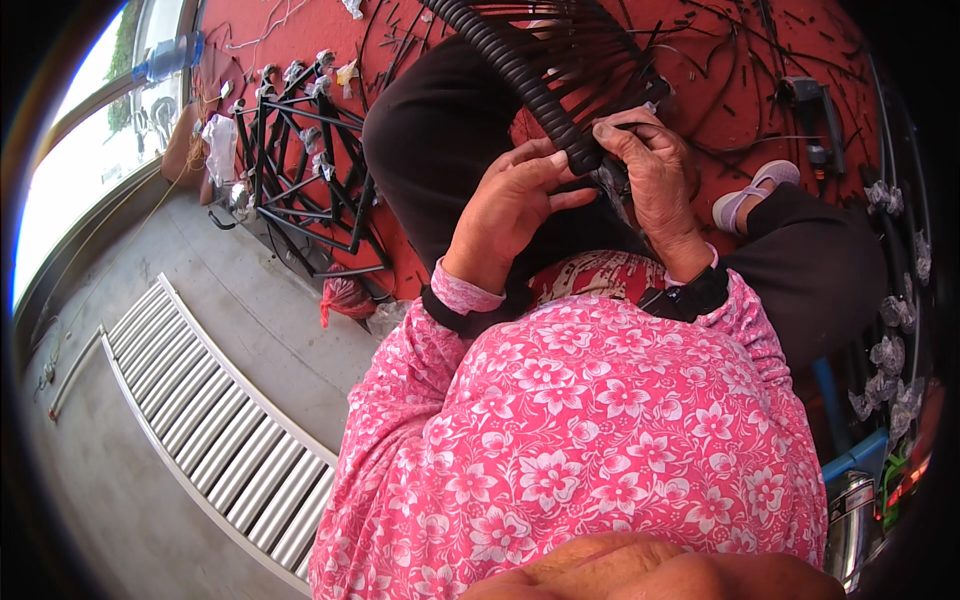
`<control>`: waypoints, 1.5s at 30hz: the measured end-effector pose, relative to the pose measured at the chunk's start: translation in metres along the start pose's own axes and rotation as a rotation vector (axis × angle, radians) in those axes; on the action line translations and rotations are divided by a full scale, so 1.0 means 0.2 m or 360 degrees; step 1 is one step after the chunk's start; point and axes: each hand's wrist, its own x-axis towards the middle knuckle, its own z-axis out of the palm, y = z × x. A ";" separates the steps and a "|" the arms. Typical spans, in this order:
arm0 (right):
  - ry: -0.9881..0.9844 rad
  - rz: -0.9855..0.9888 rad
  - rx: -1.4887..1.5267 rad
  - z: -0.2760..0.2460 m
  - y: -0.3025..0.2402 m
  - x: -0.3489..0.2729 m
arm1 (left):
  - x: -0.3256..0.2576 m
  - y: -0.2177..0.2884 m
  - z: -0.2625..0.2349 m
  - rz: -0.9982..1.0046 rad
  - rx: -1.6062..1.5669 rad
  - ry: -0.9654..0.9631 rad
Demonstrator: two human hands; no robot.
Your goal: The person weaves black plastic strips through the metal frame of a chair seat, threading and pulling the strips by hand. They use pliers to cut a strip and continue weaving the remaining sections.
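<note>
A black tube wrapped in tight coils slants down across my lap, and dark parallel strands stretch from it toward the right. At the tube's lower end, my left hand grips the last coils between thumb and fingers. Close by on the right, my right hand is closed in a pinch on a thin black strip beside that same end. The strip's far course is partly hidden by my fingers. Just under the tube end hangs a piece of clear plastic wrapping.
Black metal frames with plastic-wrapped ends stand at the left. A slatted metal rack lies on the grey floor. Black scraps litter the red floor. A power tool rests at the right, near a shoe. A red bag sits left.
</note>
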 end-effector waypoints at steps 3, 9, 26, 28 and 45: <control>0.0000 0.0113 0.0102 0.01 0.05 0.00 | -0.06 0.00 0.02 0.0044 0.0026 0.0022; -0.0108 0.0199 -0.0116 0.04 0.15 0.01 | -0.13 -0.03 0.00 0.0129 0.0341 0.0196; -0.0061 0.0132 -0.1058 0.03 0.35 0.08 | 0.02 -0.22 -0.06 -0.0023 0.0590 0.0618; -0.0049 0.0106 -0.0967 0.02 0.37 0.09 | 0.03 -0.23 -0.06 -0.0015 0.0640 0.0639; -0.0942 0.1270 -0.0157 -0.30 0.03 -0.02 | 0.05 -0.29 -0.14 0.0060 0.0939 0.0672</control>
